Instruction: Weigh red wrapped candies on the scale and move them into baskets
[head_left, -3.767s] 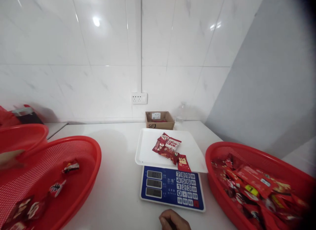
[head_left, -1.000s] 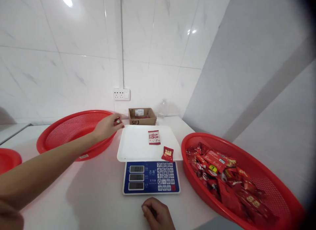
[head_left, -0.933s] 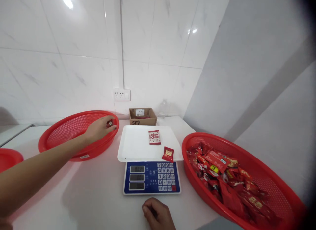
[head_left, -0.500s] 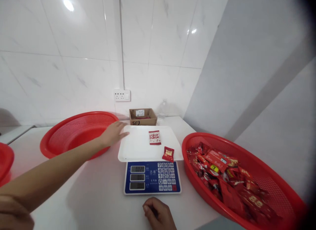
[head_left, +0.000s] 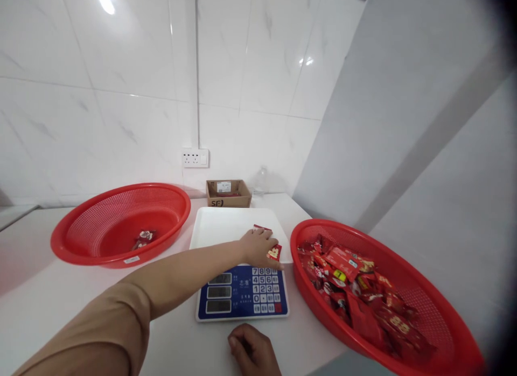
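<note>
My left hand (head_left: 258, 245) reaches across onto the white tray (head_left: 218, 230) of a blue-faced scale (head_left: 242, 298). Its fingers curl down over the red snack packets lying there. One packet (head_left: 275, 252) shows at the fingertips, and the edge of another packet (head_left: 262, 227) pokes out behind the hand. My right hand (head_left: 252, 354) rests as a loose fist on the white table just in front of the scale, with nothing visible in it. A red mesh basket (head_left: 177, 198) to the left holds a few packets (head_left: 144, 237). A second red basket (head_left: 365, 235) to the right is heaped with several red packets (head_left: 351, 290).
A small open cardboard box (head_left: 228, 193) and a clear bottle (head_left: 260, 179) stand against the tiled wall behind the scale. A wall socket (head_left: 195, 158) sits above them. A grey partition rises behind the right basket.
My left hand dropped a packet into the left basket, then swung right across the tray onto the two packets still on the scale. The right fist stayed put.
</note>
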The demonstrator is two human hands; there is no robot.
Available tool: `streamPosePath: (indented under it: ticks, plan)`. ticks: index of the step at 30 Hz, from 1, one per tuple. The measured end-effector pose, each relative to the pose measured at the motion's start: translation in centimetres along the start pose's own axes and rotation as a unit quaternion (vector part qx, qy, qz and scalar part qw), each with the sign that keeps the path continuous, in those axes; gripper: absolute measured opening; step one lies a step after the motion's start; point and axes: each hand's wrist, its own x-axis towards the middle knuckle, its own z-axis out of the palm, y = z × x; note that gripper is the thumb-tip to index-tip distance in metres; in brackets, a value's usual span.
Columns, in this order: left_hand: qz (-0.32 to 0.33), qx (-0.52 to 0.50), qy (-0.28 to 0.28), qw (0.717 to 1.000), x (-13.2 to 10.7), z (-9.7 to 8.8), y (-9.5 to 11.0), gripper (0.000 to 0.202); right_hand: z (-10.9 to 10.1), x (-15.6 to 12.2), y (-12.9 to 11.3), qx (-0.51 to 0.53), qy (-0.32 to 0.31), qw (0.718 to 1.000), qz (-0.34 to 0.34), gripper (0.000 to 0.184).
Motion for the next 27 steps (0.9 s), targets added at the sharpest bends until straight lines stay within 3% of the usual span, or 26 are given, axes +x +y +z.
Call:
streamPosePath:
  ticks: [6,13,17,21,24,27]
  plan:
    - [0.013,-0.005,0.055,0.998,-2.1,0.1,0.7,0.050,0.0,0.0,0.2,0.004,-0.011,1.000,-0.001,0.044]
    - [0.000,-0.112,0.143,0.983,-5.7,-1.0,0.0,0.049,-0.1,-0.1,-0.2,0.016,-0.001,1.000,0.000,0.047]
    - [-0.070,-0.135,0.237,0.959,-9.0,-3.0,-2.2,0.046,-0.3,-0.2,-0.7,0.021,-0.003,1.000,0.004,0.044]
    - [-0.161,-0.078,0.318,0.931,-13.7,-5.2,-6.0,0.043,-0.5,-0.3,-1.2,0.026,-0.009,1.000,0.002,0.041]
    - [-0.262,-0.038,0.296,0.918,-17.5,-5.9,-8.9,0.052,-0.6,-0.3,-1.4,0.028,-0.015,0.999,0.006,0.039]
    - [-0.346,-0.059,0.183,0.918,-20.8,-5.6,-10.5,0.061,-0.8,-0.3,-1.5,0.030,-0.024,0.999,0.006,0.037]
